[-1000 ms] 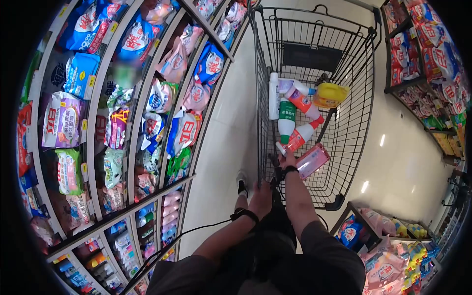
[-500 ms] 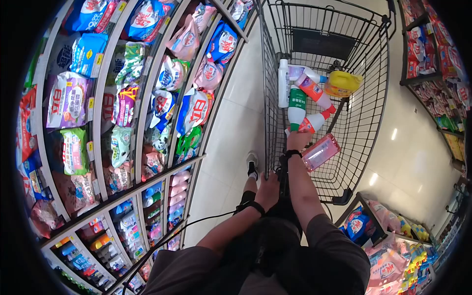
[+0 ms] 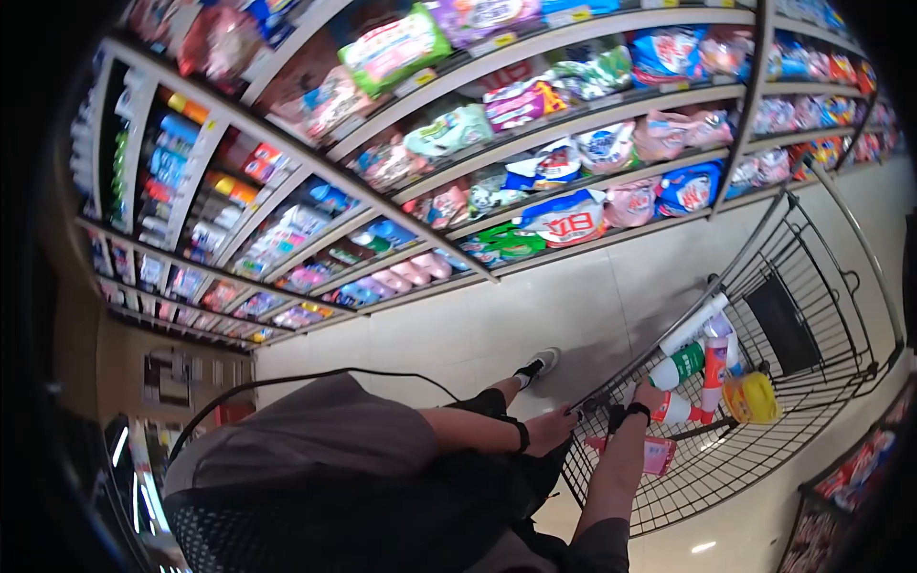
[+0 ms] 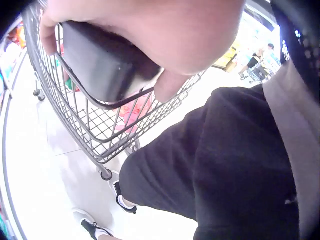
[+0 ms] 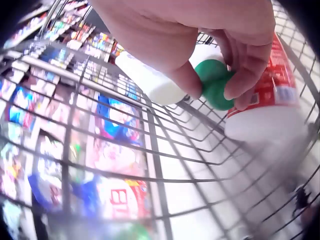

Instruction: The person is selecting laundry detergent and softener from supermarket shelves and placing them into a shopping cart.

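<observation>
My left hand (image 4: 150,30) was wrapped around the black plastic handle bar (image 4: 102,67) of the grey wire shopping cart (image 3: 821,315), with the fingers curled under it. The bar looked smooth, hard and thick enough for a firm hold.

Further right, down inside the basket, my right hand (image 5: 190,35) pinched a round green plastic cap (image 5: 214,84) between the thumb and curled fingers. The cap lay between a slim white plastic bottle (image 5: 147,80) and a wider white plastic bottle with a red label (image 5: 272,107) (from the wrist view I could not tell which of the two it topped).

I judged a bottle like these to be rigid and glossy, so rather slippery, and weighty with liquid if full. A small cap makes a poor handle for that. I thought the neck just below it, or the waist of the body, would be the safer place to take hold.

To the right again lay a yellow plastic jug (image 3: 752,399), squat and rounded, on the wire floor. A flat pink pack (image 3: 657,456) lay just beside my right wrist.
</observation>
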